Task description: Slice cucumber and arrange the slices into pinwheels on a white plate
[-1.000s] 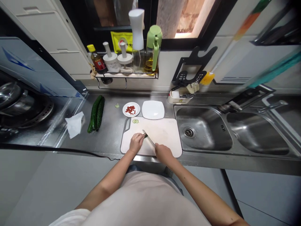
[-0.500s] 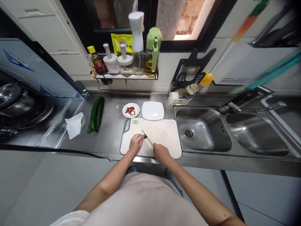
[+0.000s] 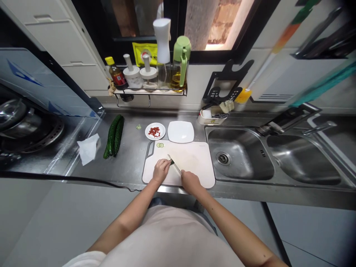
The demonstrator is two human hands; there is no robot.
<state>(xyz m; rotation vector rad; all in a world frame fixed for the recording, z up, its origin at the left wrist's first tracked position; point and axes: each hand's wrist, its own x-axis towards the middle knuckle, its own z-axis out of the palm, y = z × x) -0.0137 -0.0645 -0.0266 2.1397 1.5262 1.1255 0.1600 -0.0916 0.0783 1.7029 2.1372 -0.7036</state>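
My left hand (image 3: 161, 170) is closed on a small dark green piece of cucumber (image 3: 172, 162), mostly covered by the fingers, on the white cutting board (image 3: 194, 157). In my right hand (image 3: 191, 181) is a knife (image 3: 175, 165), its blade slanting up and left against the cucumber piece. Pale cucumber slices (image 3: 160, 145) lie at the board's upper left. Behind the board stand a white plate with chopped red pieces (image 3: 147, 135) and a white squarish plate (image 3: 180, 131). Whole cucumbers (image 3: 111, 139) lie on the counter to the left.
A double steel sink (image 3: 241, 155) adjoins the board on the right. A white paper towel (image 3: 88, 149) lies at left, near a pot (image 3: 19, 120) on the stove. Seasoning jars and bottles sit on a wall rack (image 3: 164, 92). A black cable (image 3: 83, 177) runs along the counter's front edge.
The camera view has shifted very slightly. Both hands, the knife and the cucumber piece stay in nearly the same place on the board.
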